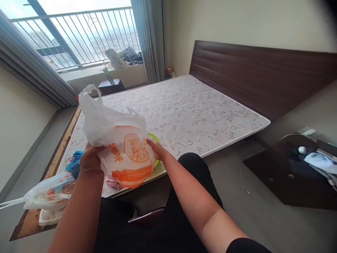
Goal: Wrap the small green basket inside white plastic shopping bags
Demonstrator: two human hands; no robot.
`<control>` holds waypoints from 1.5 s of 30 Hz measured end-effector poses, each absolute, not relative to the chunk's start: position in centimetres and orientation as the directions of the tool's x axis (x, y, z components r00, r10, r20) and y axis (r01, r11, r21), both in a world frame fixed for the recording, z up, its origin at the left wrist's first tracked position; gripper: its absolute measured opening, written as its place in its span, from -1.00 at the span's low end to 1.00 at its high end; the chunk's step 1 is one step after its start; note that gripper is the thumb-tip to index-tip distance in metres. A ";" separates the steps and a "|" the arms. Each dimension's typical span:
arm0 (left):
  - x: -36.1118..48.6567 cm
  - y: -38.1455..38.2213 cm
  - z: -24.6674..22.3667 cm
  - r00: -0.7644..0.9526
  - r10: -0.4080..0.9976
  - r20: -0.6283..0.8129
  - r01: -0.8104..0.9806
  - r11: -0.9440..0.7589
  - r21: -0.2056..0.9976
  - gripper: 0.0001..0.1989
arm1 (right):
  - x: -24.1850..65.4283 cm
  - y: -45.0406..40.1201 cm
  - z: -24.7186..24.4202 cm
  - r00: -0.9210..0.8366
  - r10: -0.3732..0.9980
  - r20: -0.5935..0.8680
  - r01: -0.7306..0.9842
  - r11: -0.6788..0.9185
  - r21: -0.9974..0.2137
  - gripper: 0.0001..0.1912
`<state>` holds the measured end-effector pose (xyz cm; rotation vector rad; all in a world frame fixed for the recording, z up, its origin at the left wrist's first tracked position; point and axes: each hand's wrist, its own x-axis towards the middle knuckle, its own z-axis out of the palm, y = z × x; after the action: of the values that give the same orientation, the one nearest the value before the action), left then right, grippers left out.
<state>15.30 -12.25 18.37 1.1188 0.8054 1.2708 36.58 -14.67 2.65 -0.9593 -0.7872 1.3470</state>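
Between my hands is a white plastic bag with orange print, raised above the mattress edge with one handle loop sticking up at the top left. My left hand grips its left side, fingers partly behind the plastic. At the right side my right hand pinches the bag, its thumb on the front. Behind the bag a bright green basket shows only in part. Below it lies a bit of pink cloth. Another white plastic bag and a blue plastic bag rest near my left forearm.
The mattress with printed letters spans the middle, before a dark wooden headboard. A nightstand stands near the window. At right a dark table carries a white ball and cloth. A wooden bed rail runs along the left.
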 end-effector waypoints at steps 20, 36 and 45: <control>13.7 -10.2 5.3 -0.133 0.981 0.140 0.220 -0.108 0.969 -0.59 | 38.7 -14.0 2.0 0.469 0.883 -0.028 -0.217 0.084 -0.972 -0.52; 12.5 -8.8 3.7 0.046 0.997 0.067 0.412 -0.080 0.908 -0.45 | 38.1 -14.6 3.5 0.447 0.870 0.209 0.125 0.170 -0.977 -0.27; 10.1 -8.0 4.3 0.192 0.981 0.019 0.361 -0.089 0.928 -0.23 | 39.8 -14.3 3.1 0.464 0.856 0.228 0.079 0.216 -0.973 -0.40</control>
<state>10.09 -8.04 4.33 1.6052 1.3035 0.9051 39.76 -14.34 3.07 -1.2505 -0.9620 0.6732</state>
